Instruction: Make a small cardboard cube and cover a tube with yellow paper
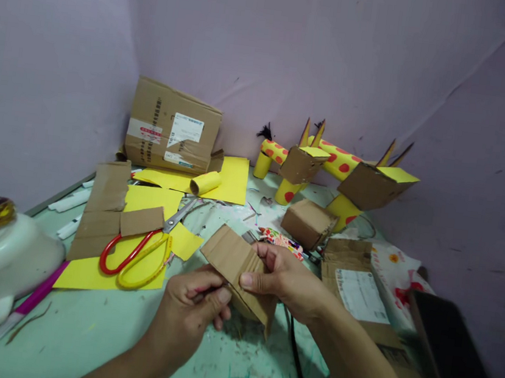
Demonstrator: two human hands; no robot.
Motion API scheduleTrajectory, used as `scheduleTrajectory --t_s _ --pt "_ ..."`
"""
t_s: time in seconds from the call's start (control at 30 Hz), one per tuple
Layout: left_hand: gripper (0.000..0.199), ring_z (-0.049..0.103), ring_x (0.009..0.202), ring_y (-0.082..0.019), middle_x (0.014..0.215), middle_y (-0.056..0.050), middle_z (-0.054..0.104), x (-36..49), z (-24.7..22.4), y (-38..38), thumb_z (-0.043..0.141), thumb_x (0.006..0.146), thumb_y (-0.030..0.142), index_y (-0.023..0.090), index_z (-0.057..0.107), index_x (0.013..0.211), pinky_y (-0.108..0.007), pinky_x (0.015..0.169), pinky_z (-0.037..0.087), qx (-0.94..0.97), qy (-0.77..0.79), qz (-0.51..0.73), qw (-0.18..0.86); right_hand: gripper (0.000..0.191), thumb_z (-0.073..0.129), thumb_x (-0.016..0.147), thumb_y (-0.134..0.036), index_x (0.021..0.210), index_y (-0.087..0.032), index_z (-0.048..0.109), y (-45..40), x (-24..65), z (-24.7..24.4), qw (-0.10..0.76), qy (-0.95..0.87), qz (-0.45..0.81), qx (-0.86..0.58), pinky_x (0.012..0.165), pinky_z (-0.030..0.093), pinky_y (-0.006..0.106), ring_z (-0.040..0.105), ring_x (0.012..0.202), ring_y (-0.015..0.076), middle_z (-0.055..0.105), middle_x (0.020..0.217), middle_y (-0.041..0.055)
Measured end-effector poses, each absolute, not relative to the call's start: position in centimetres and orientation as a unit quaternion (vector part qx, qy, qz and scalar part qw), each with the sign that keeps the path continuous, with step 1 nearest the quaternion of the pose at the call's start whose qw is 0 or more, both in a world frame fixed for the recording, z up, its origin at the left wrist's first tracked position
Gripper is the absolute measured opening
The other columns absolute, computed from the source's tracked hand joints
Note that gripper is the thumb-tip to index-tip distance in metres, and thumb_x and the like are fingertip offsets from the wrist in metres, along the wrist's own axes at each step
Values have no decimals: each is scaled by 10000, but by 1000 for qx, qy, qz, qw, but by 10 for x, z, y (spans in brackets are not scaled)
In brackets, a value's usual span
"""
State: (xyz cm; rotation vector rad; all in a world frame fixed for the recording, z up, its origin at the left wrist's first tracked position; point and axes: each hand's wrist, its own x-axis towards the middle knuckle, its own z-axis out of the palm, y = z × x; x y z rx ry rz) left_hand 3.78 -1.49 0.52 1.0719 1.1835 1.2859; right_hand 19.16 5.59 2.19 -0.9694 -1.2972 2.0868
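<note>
A folded piece of brown cardboard (235, 257) is held above the table between both hands. My right hand (285, 279) grips its right side, thumb on the near face and fingers behind. My left hand (191, 310) pinches the lower left edge with thumb and forefinger; part of the fingers is hidden. Left of the hands lie scissors (143, 255) with one red and one yellow handle, on yellow paper (85, 273) and next to a small cardboard strip (141, 221). A small closed cardboard box (308, 223) sits just beyond my right hand.
Two yellow, red-spotted cardboard animals (304, 164) stand at the back right. A cardboard carton (172, 127) leans against the back wall. At left is a white pot (9, 257) beside a purple-handled tool (40, 292). A dark slab (448, 354) and a black cable (298, 360) lie at right.
</note>
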Motion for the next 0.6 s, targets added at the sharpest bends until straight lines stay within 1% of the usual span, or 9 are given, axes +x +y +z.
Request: scheduleTrajectory --t_s 0.2,0.27,0.33,0.4,0.43,0.5,0.53,0.6 --pt "184 503 383 -96 458 -9 564 36 6 -16 651 655 262 142 655 516 -194 376 413 445 486 535 529 430 884 450 -303 772 -147 646 56 192 22 250 -485 758 -357 598 489 227 613 603 122 681 642 -20" --pt "156 506 401 -98 468 -5 570 35 4 -15 672 655 268 136 670 571 -196 388 417 435 480 535 543 422 877 457 -300 774 -150 642 56 192 23 250 -488 753 -363 596 482 233 609 608 127 678 649 -18" --pt "155 531 450 -109 511 -13 603 34 -1 -15 697 662 285 131 694 670 -204 427 439 426 466 530 567 424 870 452 -276 789 -152 644 56 190 26 258 -504 731 -382 625 482 257 614 647 146 682 691 -6" --pt "200 559 506 -122 561 -25 638 34 -5 -15 719 667 314 128 698 736 -214 470 460 409 450 530 591 485 853 457 -264 885 -156 653 55 188 32 283 -553 659 -425 725 487 318 630 787 201 697 848 39" --pt "216 570 525 -127 577 -30 649 34 -6 -15 730 665 327 127 694 739 -218 486 468 394 446 536 599 547 838 470 -276 970 -161 646 54 188 36 303 -582 605 -450 795 475 361 620 892 238 688 963 68" --pt "243 578 523 -129 568 -37 656 34 -5 -13 757 643 347 122 675 685 -219 491 471 350 446 556 608 662 799 513 -326 1126 -181 594 52 189 44 353 -627 497 -485 932 410 441 552 1086 292 620 1181 111" --pt "259 578 513 -129 556 -41 657 33 -3 -12 771 627 353 119 665 655 -218 489 472 324 449 569 608 686 781 540 -355 1171 -195 566 51 192 49 377 -635 463 -490 976 374 467 520 1143 303 582 1251 118" --pt "282 580 498 -130 537 -44 655 30 4 -8 800 586 352 115 650 616 -216 475 469 271 449 600 605 650 757 594 -405 1183 -219 554 49 199 55 418 -635 437 -482 1019 330 494 499 1185 308 558 1298 111"
